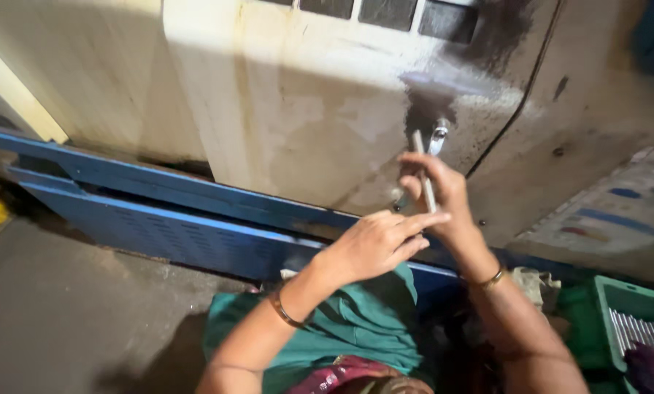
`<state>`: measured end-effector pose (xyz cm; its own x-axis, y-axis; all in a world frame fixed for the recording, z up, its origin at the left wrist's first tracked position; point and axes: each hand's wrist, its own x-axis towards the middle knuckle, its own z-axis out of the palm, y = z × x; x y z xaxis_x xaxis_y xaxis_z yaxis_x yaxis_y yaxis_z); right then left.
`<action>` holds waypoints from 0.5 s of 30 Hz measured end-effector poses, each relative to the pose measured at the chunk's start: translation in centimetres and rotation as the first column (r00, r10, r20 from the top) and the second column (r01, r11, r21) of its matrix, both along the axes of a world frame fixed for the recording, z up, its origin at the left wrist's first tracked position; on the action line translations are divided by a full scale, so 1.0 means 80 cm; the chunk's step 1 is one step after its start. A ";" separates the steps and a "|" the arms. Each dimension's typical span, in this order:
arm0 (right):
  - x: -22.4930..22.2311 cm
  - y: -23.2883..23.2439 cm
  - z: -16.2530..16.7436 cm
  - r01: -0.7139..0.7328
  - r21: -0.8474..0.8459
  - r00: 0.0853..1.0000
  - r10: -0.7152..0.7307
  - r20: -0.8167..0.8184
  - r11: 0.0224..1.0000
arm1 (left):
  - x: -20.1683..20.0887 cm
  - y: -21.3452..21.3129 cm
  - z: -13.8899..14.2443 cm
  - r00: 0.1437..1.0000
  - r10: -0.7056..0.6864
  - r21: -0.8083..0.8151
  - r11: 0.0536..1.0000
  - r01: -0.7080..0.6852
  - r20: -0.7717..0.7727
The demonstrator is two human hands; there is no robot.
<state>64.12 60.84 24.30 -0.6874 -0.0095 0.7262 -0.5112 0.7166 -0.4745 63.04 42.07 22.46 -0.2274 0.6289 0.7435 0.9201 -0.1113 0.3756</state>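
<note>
Your green garment (356, 321) fills the bottom of the view, with a patterned pink fold just below it and a thin bangle (283, 310) on your left wrist. Your left hand (374, 244) reaches forward with fingers stretched out flat and together, the fingertips touching the lower part of a slim metal rod (423, 175). Your right hand (440, 193) curls closed around that rod, holding it nearly upright against the stained cream machine panel (305, 109), just below a small shiny fitting (439, 136) on the panel. A blue metal rail (174, 211) runs beneath the panel, behind your hands. At your right, a green plastic crate (622, 306) holds a row of metal rods like the one you grip.
</note>
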 end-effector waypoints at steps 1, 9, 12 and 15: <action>-0.009 0.008 0.021 0.031 0.090 0.994 -0.022 -0.109 0.995 | -0.008 0.000 0.012 0.996 0.050 -0.039 0.998 -0.053 -0.078; -0.146 0.108 0.171 0.009 0.116 0.933 0.034 -0.359 0.993 | -0.120 0.048 0.080 0.782 0.182 0.022 0.977 -0.211 -0.596; -0.203 0.141 0.214 0.009 0.107 0.923 0.033 -0.384 0.994 | -0.166 0.057 0.080 0.568 0.125 0.001 0.977 -0.214 -0.813; -0.247 0.160 0.248 0.086 0.031 0.893 -0.063 -0.446 0.996 | -0.211 0.064 0.085 0.355 -0.081 -0.176 0.953 -0.246 -0.931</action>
